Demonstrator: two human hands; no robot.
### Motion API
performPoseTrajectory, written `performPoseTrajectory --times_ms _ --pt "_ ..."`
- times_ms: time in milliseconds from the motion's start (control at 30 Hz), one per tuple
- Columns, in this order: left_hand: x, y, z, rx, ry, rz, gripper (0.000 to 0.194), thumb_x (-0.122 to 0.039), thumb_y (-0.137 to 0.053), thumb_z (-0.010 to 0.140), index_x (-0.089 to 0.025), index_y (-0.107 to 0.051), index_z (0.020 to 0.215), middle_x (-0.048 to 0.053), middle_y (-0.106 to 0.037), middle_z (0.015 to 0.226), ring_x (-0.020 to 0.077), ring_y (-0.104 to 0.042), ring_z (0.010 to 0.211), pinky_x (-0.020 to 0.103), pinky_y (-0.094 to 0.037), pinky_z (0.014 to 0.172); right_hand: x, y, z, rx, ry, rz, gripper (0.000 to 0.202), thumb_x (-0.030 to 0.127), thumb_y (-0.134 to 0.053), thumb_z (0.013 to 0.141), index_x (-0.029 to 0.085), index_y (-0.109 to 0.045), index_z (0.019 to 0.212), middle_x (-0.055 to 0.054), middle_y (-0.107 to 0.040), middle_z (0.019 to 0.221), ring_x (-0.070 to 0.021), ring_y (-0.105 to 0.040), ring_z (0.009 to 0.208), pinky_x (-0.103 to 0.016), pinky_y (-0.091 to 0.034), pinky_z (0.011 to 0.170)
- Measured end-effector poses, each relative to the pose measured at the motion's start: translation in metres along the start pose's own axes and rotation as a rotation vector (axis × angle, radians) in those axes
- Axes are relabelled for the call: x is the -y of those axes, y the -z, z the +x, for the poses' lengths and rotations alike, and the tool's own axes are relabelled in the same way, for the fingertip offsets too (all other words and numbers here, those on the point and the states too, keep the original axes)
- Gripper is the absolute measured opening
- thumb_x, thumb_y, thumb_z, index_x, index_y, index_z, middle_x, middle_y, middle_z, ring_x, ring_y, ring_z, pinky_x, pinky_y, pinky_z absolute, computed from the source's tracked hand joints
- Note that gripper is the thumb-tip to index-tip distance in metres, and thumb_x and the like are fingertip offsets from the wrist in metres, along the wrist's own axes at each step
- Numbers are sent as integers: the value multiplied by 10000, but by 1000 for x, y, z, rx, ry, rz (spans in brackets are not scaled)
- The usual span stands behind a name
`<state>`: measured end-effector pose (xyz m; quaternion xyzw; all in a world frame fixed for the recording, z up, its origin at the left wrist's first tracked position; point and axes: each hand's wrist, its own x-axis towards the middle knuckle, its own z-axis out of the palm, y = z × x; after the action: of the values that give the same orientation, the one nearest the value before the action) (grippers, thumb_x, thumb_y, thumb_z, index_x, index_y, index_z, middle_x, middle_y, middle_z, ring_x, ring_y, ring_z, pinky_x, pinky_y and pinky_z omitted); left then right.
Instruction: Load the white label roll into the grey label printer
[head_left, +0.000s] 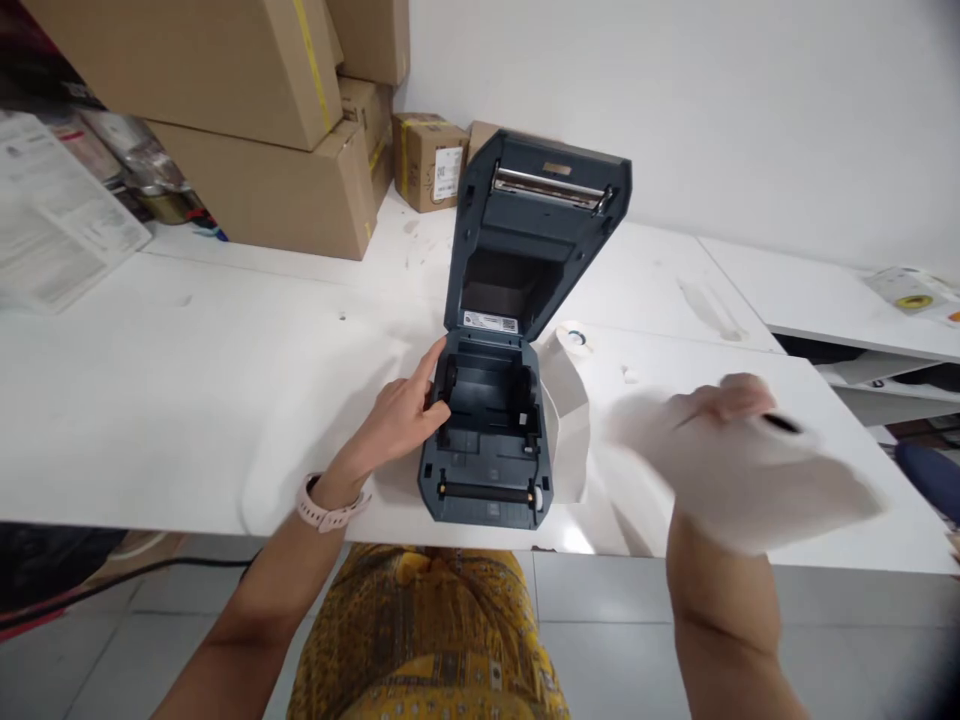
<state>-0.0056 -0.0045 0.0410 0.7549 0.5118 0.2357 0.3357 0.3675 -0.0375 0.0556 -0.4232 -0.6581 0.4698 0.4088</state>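
A dark grey label printer (491, 460) stands on the white table with its lid (551, 215) raised. Its inner bay shows no roll, and a black roller runs across the front. My left hand (401, 420) rests on the printer's left edge, fingers apart, thumb over the bay. Off to the right, my right hand (724, 400) grips a roll of white labels (750, 480), whose loose strip hangs toward me. Motion smears this roll and hand. Close against the printer's right side lies a strip of white label paper (570, 425), with a small white roll (576, 340) behind it.
Cardboard boxes (277, 190) are stacked at the back left, with a smaller box (430, 160) beside them. Papers in plastic (60, 220) lie at the far left. Open shelving (877, 385) is at the right. The table's front edge (615, 553) runs close to my body.
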Motion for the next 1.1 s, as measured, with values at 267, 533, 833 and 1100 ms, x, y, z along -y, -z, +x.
performPoseTrajectory --times_ms 267,533,833,1100 --pt "5 -5 -1 -15 26 -62 896 -266 -485 851 -174 -192 1693 -73 -516 635 157 -483 572 278 -342 600 51 -107 89 657 91 -438 489 482 -513 1072 181 -484 1457 -93 -757 1054 -180 -694 833 -293 -516 703" --pt "2 -18 -4 -189 144 -76 848 -310 -580 808 -189 -374 1621 39 -671 938 230 -626 820 371 -488 752 26 -141 72 458 115 -1018 344 295 -423 1092 118 -585 1338 -188 -769 1087 -324 -727 1056 -424 -566 836" --pt "16 -26 -2 -176 40 -268 822 -316 -616 842 -260 -353 1618 138 -552 1532 332 -624 1271 526 -524 1071 23 -127 49 399 293 -788 345 271 -401 1107 200 -620 1364 -147 -646 1489 -271 -631 1355 -503 -571 1083" --pt "12 -23 -3 -182 16 -292 833 -293 -626 841 -253 -345 1623 111 -611 1498 313 -640 1290 484 -549 1077 28 -123 45 385 308 -821 255 218 -432 1077 214 -633 1233 -134 -657 1470 -289 -623 1275 -528 -583 1036"
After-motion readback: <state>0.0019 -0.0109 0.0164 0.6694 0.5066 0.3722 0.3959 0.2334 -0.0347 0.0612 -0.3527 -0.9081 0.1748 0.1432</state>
